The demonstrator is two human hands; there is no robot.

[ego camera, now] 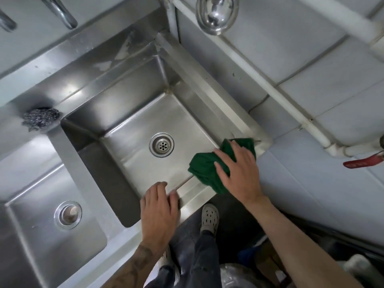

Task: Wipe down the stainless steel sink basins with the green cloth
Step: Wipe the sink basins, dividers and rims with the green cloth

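A crumpled dark green cloth point(200, 166) lies bunched over the front right corner of the sink basin point(133, 121), draped across its rim, on my head-camera feed. The stainless steel basin shows dull streaks and a round strainer drain point(161, 144) at its middle. A second basin point(37, 196) sits to its left, and a steel wool pad point(40, 119) rests on the ledge between them. Pale wall tiles point(311, 100), a white pipe point(259, 65) and a hanging ladle point(217, 15) fill the right side. I see the right hand point(239, 171) pressing flat on the cloth, fingers spread and straight. The left hand point(159, 210) rests on the front rim, fingers relaxed, gripping nothing.
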